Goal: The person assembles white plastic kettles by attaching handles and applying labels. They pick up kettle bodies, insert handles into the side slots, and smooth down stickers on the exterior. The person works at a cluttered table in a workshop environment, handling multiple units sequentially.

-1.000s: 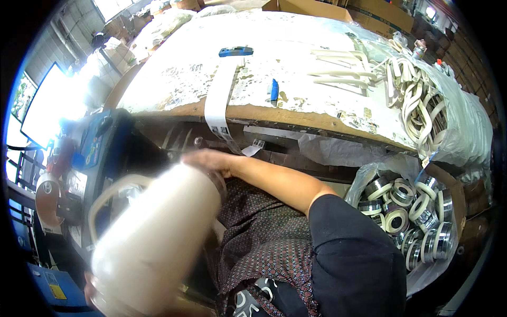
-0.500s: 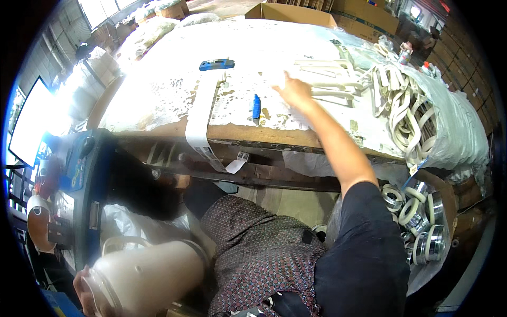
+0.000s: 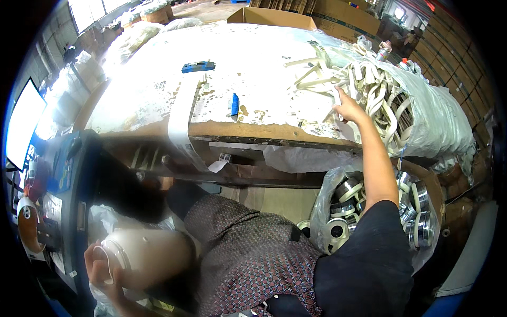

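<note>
My left hand (image 3: 103, 269) is at the lower left, its fingers curled round the rimmed end of a cream cylindrical canister (image 3: 153, 256). The canister lies on its side beside my lap, and a thin white loop shows at its mouth. My right arm reaches over the worktable, where my right hand (image 3: 350, 110) has its index finger extended and thumb below. A white strap (image 3: 337, 96) shows between those fingers. Just beyond are more loose straps (image 3: 311, 82) and a tangled heap of white straps (image 3: 377, 90) spilling from a translucent plastic bag (image 3: 441, 119).
A blue box cutter (image 3: 234, 105), a blue-black tool (image 3: 198, 66) and a long white label strip (image 3: 182, 108) lie on the worktable (image 3: 253, 58). Below right, a plastic-lined box holds silver-and-white rings (image 3: 421, 227). A desk with a monitor (image 3: 25, 124) stands left; an open carton (image 3: 272, 17) is behind.
My right hand has moved right, toward the heap. The loose straps have shifted right and become jumbled. The canister in my left hand is turned slightly, and the view has swung right.
</note>
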Demonstrator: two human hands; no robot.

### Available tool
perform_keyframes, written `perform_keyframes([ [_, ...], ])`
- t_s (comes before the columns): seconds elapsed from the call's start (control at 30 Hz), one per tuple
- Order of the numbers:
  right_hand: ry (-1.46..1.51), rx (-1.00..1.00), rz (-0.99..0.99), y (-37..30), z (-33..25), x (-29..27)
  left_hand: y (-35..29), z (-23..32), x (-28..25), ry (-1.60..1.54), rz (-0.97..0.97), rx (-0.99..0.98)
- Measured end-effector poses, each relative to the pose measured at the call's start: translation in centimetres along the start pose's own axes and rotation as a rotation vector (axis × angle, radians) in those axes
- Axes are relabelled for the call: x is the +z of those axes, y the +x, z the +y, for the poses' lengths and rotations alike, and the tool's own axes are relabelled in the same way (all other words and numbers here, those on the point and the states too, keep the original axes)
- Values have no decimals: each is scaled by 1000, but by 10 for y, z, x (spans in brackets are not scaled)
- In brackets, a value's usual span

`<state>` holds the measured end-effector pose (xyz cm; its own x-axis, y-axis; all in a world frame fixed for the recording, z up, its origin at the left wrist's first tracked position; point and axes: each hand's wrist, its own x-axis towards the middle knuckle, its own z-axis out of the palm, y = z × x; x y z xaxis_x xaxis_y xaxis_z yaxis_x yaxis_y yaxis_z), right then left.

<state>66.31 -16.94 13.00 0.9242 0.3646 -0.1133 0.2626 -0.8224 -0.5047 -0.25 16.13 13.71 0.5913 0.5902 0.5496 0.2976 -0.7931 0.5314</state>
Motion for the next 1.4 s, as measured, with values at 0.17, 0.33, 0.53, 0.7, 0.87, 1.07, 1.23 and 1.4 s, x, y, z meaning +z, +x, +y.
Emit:
perform_keyframes([
  [0.17,119,-50,-145,-21,-14,-26,-15,4,8,-35,31,-22],
  [0.33,372,-31,-466,11,-29,-9,-38,2,14,25,54,-25],
  [0.53,1199,221,-17,77,15,43,-63,28,19,-67,236,-74],
  [0.7,1379,-109,167,63,-3,-10,-103,-10,6,-56,260,-26],
  [0.87,975,-559,499,89,-71,-17,-72,13,25,34,166,-130],
  [1.07,-454,-775,634,82,-166,67,-62,43,39,93,281,-94],
  [1.23,1002,-853,-158,-102,-262,200,-67,99,55,124,312,-104],
  [1.4,1378,-307,-1313,-286,-291,303,-95,103,58,197,324,-170],
])
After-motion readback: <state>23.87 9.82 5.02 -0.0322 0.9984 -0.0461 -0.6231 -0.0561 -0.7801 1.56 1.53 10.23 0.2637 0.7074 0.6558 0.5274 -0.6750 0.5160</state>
